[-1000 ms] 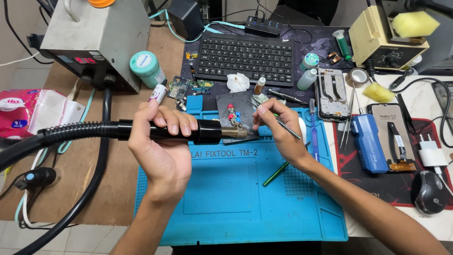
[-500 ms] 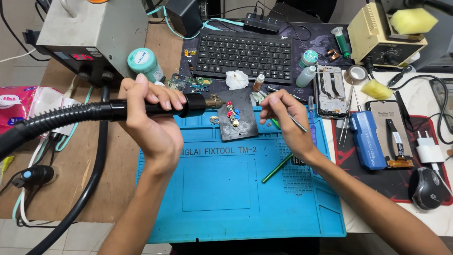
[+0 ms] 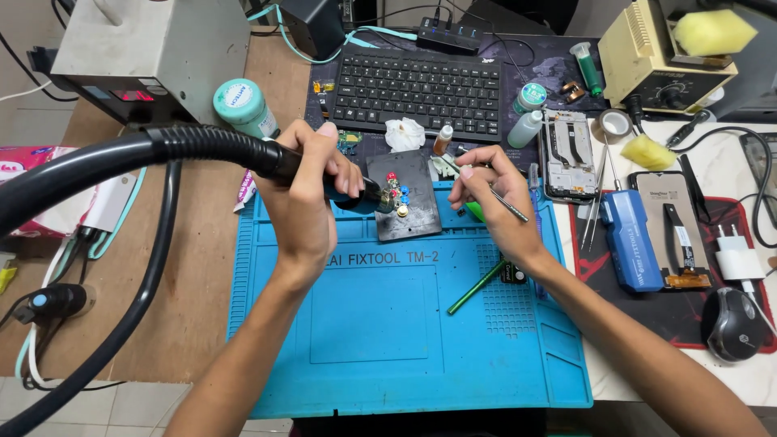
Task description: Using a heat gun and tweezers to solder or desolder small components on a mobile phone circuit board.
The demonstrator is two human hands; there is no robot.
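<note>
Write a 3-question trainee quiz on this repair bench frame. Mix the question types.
1. True or false: the left hand grips the black hot-air handpiece, its nozzle aimed at the dark board holder.
2. Multiple choice: what does the right hand hold? A) a screwdriver B) slim metal tweezers C) a brush
3. Fill in: the green stick lies on the blue ___ mat.

Key:
1. True; the handpiece's thick black hose runs off to the left.
2. B; the fingers pinch the tweezers just right of the board holder.
3. work (silicone repair mat), in front of the black keyboard.
</note>
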